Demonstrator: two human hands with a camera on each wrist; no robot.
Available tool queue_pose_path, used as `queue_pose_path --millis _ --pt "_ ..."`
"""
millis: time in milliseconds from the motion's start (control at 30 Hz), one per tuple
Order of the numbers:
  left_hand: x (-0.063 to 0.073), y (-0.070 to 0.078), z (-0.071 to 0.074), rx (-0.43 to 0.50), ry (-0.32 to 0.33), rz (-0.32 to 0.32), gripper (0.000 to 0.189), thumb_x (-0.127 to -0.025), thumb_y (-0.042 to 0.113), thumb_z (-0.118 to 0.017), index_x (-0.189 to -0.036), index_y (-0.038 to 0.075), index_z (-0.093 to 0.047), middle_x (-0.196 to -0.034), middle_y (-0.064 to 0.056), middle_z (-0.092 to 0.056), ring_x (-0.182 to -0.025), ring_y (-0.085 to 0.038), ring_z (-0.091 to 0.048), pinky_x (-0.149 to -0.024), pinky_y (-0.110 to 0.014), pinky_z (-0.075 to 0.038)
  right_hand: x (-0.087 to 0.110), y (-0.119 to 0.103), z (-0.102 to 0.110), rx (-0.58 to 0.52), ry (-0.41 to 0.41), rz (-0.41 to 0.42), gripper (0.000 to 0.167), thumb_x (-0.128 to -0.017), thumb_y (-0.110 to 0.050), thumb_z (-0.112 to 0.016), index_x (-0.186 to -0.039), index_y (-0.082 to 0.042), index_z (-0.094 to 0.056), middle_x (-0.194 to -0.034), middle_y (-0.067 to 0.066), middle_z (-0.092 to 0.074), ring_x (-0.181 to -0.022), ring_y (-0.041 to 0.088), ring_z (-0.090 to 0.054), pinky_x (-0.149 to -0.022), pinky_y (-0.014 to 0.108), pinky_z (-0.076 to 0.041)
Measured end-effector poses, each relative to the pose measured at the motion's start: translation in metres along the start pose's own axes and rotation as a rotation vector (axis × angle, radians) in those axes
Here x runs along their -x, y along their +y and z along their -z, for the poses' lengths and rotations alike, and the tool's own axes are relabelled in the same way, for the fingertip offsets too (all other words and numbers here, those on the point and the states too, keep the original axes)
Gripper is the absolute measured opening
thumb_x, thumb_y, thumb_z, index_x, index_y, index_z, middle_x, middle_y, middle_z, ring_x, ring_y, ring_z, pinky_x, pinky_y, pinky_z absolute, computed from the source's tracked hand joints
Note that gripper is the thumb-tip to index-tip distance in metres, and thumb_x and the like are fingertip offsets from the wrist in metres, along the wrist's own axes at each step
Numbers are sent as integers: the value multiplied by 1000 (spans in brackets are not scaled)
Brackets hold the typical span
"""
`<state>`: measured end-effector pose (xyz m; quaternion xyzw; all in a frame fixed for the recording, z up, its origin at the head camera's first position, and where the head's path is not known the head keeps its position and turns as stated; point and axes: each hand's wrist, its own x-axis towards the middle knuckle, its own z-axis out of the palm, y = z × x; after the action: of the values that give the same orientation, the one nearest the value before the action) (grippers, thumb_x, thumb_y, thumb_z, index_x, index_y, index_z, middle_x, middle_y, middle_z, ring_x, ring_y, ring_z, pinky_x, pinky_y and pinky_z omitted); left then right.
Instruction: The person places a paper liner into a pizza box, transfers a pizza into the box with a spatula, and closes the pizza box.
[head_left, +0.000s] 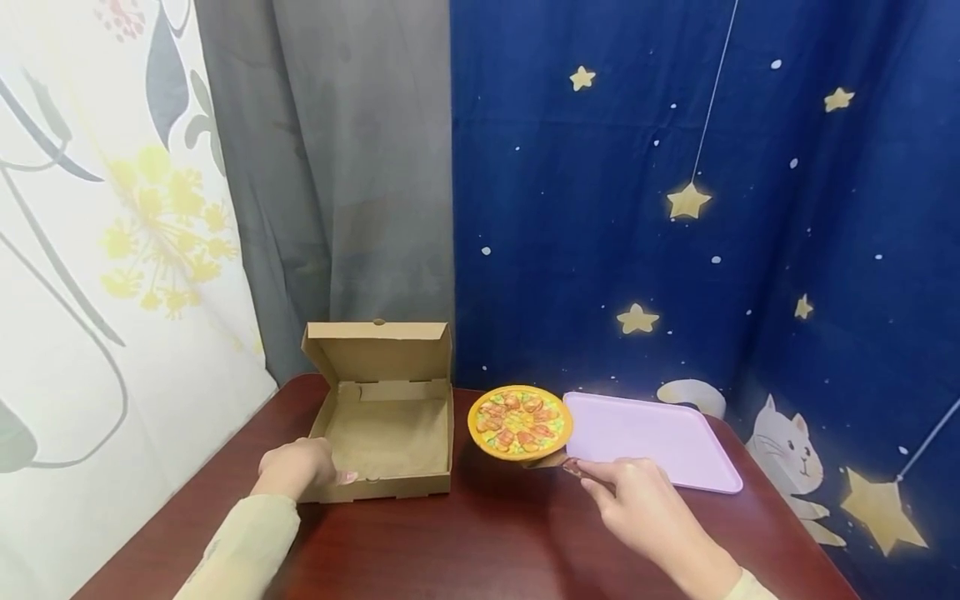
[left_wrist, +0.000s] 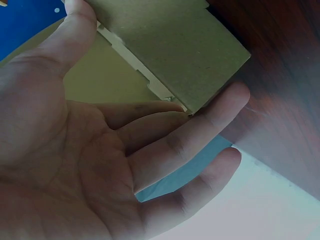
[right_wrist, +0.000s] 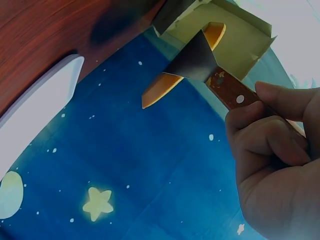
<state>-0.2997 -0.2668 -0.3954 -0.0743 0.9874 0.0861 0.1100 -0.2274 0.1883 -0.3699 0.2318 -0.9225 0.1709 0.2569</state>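
Note:
My left hand [head_left: 300,465] is at the front left corner of an open cardboard pizza box [head_left: 393,486]. Its thumb [left_wrist: 80,20] rests along the front rim, while the other fingers reach past the corner, loosely extended; some fingertips are hidden behind it. My right hand [head_left: 645,504] grips the wooden handle [right_wrist: 230,90] of a pizza server. On the server's metal blade [right_wrist: 192,62] sits a round toy-like pizza [head_left: 520,422] with an orange rim, held up over the table between the box and a lilac tray. In the right wrist view the blade covers the pizza's middle.
The lilac tray [head_left: 637,433] lies at the right of the dark red wooden table [head_left: 480,550]. The box's lid [head_left: 378,354] stands raised at its back. Grey [head_left: 375,167] and blue star-patterned curtains [head_left: 555,208] hang behind the table, a white floral one [head_left: 112,292] at the left.

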Motion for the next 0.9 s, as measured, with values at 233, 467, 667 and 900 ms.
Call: queue_pose_path --millis 233,467,667,900 --pt "-2 -1 -4 -2 -17 5 87 -89 69 -74 -137 -3 -65 -144 -39 -54 -127 -54 -61 -93 -70 -52 -3 -10 -9 -53 -34 25 22 -90 -9 -83 -108 -20 -86 -97 -6 -84 -73 -4 -62 -64 20 -50" --pt "-2 0 -4 -6 -17 1 85 -89 68 -74 -135 -2 -66 -144 -38 -55 -126 -51 -62 -93 -69 -53 -7 -20 -22 -116 -79 33 23 -91 -9 -81 -112 -16 -85 -98 -2 -84 -64 -4 -50 -56 17 -42" --pt "-3 0 -4 -4 -14 0 82 -90 68 -74 -133 -1 -68 -143 -37 -57 -126 -50 -63 -93 -68 -53 -14 -26 -34 -108 -70 60 22 -90 -9 -82 -111 -13 -85 -94 -1 -84 -64 -3 -50 -56 17 -42" --pt "-4 -1 -3 -7 -2 -4 83 -89 67 -75 -134 -2 -66 -141 -37 -58 -125 -50 -63 -91 -69 -53 -17 -30 -42 -107 -51 96 21 -89 -9 -82 -109 -13 -85 -91 -3 -83 -64 -3 -49 -56 17 -40"
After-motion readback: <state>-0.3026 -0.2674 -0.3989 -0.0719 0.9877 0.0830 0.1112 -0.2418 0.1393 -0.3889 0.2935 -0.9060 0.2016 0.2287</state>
